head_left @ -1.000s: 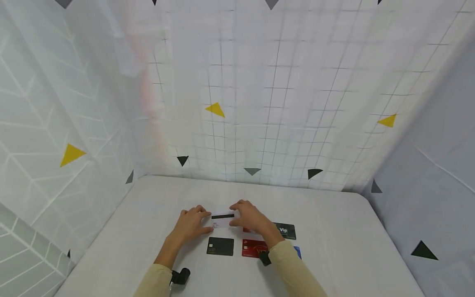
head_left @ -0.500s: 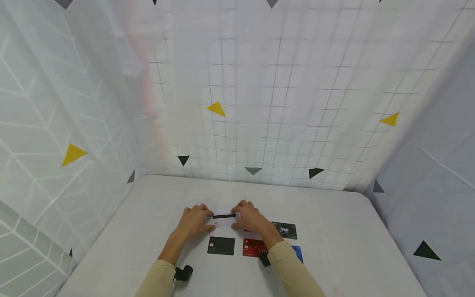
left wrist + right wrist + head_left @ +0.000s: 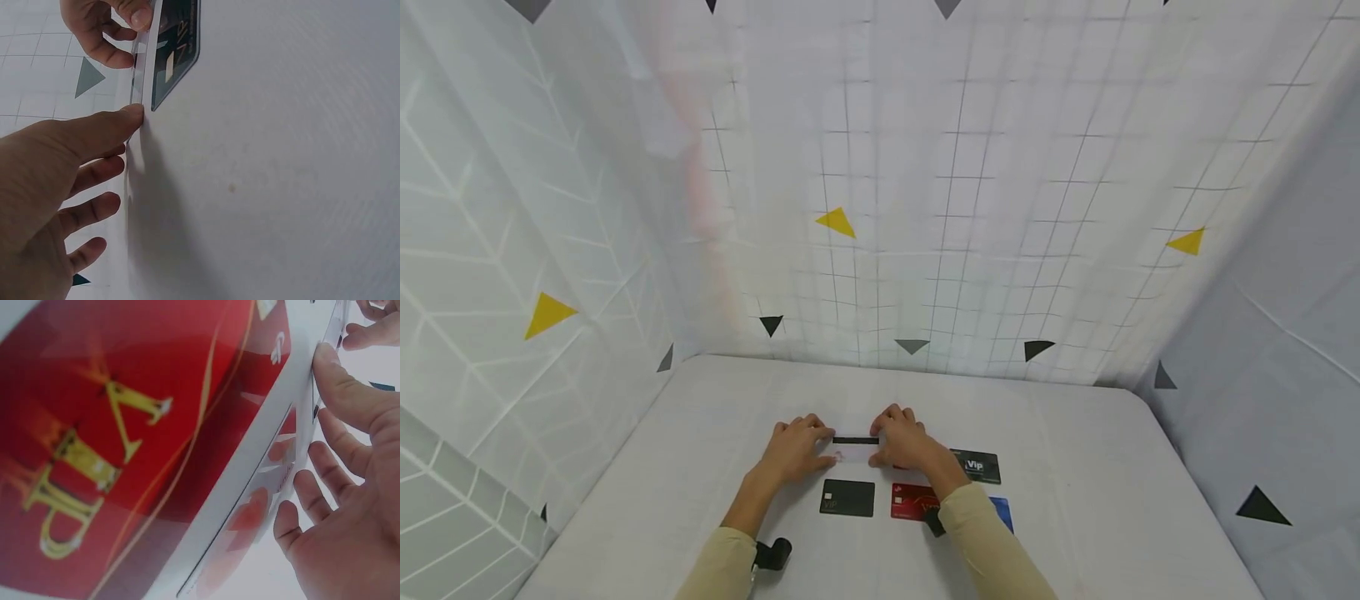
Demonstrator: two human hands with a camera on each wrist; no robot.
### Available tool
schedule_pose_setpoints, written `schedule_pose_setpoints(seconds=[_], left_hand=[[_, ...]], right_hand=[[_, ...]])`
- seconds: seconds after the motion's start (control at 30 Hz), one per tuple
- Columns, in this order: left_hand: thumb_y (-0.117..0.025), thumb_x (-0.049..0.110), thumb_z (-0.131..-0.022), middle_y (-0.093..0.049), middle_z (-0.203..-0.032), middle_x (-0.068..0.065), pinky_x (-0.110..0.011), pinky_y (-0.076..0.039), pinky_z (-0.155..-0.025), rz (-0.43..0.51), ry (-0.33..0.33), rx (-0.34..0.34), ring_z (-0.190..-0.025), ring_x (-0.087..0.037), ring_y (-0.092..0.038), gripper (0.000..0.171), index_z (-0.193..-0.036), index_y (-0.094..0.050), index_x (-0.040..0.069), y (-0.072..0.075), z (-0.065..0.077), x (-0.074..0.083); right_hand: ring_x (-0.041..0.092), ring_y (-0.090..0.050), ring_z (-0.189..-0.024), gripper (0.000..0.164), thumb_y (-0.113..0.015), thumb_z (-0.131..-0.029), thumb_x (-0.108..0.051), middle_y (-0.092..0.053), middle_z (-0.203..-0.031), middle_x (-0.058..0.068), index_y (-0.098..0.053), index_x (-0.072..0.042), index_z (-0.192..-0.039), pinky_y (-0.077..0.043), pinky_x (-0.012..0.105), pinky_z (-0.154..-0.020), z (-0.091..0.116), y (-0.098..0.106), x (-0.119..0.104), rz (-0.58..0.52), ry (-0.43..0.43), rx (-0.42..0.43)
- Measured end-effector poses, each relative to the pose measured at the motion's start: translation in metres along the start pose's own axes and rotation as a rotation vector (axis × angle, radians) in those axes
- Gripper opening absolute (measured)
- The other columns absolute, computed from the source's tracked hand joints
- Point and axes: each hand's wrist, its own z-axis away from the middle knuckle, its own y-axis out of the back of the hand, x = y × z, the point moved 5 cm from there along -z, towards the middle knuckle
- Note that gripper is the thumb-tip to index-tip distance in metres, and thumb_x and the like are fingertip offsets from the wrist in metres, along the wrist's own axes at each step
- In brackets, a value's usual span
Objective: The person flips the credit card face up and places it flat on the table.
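A white card with a black stripe (image 3: 856, 452) lies face down, stripe at the far side, between both hands. My left hand (image 3: 792, 452) holds its left end, thumb at the near corner and index finger at the far one. At the right end my right hand (image 3: 904, 442) holds the card the same way. In the left wrist view the left thumb (image 3: 109, 131) meets the card's edge, other fingers loosely bent. A black VIP card (image 3: 847, 498) lies just nearer. The red VIP card (image 3: 125, 437) fills much of the right wrist view.
Right of the black card lies the red card (image 3: 910, 501). A dark Vip card (image 3: 979, 467) and a blue card (image 3: 1002, 510) lie further right, partly behind the right arm. Another red card is mostly hidden by the right hand. White sheeting (image 3: 910, 275) rises behind the table.
Both hands have closed in on the ends of the white card. The card has shifted slightly right and now lies straighter. The other cards stay in place.
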Motion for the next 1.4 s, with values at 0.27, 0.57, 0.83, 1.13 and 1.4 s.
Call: schedule_pose_setpoints(seconds=[0.27, 0.57, 0.83, 1.13, 1.4], left_hand=[[-0.082, 0.042, -0.083, -0.064, -0.118, -0.001, -0.056, -0.043, -0.090, -0.004, -0.020, 0.004, -0.112, -0.026, -0.061, 0.047, -0.122, -0.073, 0.019, 0.0001, -0.0010, 0.0003], [-0.082, 0.042, -0.083, -0.063, -0.117, 0.001, -0.053, -0.043, -0.090, 0.009, -0.012, -0.009, -0.111, -0.025, -0.061, 0.047, -0.123, -0.072, 0.020, -0.0035, -0.0021, -0.0010], [-0.084, 0.042, -0.080, -0.062, -0.119, 0.001, -0.054, -0.042, -0.092, 0.027, -0.013, 0.035, -0.113, -0.025, -0.061, 0.051, -0.123, -0.071, 0.020, -0.0030, -0.0038, -0.0018], [-0.089, 0.043, -0.072, -0.062, -0.115, 0.005, -0.050, -0.041, -0.091, 0.049, -0.016, 0.092, -0.111, -0.022, -0.061, 0.055, -0.118, -0.069, 0.021, 0.0001, -0.0033, -0.0018], [-0.087, 0.045, -0.075, -0.062, -0.117, 0.003, -0.053, -0.042, -0.093, 0.027, -0.026, 0.118, -0.112, -0.023, -0.061, 0.055, -0.121, -0.070, 0.021, 0.0016, -0.0025, -0.0005]], right_hand=[[0.031, -0.041, -0.122, 0.043, -0.085, -0.080, -0.040, -0.048, -0.132, 0.005, -0.066, -0.021, -0.113, -0.036, 0.055, -0.104, -0.0015, -0.0009, 0.0011, 0.047, -0.013, 0.014], [0.031, -0.041, -0.118, 0.044, -0.086, -0.079, -0.040, -0.047, -0.128, 0.006, -0.064, -0.018, -0.110, -0.037, 0.053, -0.100, -0.0002, 0.0008, -0.0021, 0.087, -0.028, 0.003], [0.028, -0.041, -0.115, 0.049, -0.085, -0.079, -0.041, -0.048, -0.126, 0.005, -0.059, -0.018, -0.113, -0.037, 0.051, -0.098, 0.0005, -0.0001, -0.0026, 0.110, -0.021, 0.020], [0.026, -0.041, -0.115, 0.050, -0.082, -0.080, -0.047, -0.048, -0.125, 0.002, -0.059, -0.021, -0.116, -0.037, 0.048, -0.097, 0.0009, -0.0026, 0.0016, 0.127, -0.001, 0.018], [0.026, -0.043, -0.120, 0.054, -0.079, -0.083, -0.051, -0.053, -0.129, 0.003, -0.064, -0.020, -0.125, -0.038, 0.051, -0.100, 0.0076, 0.0047, -0.0012, 0.156, 0.046, 0.026]])
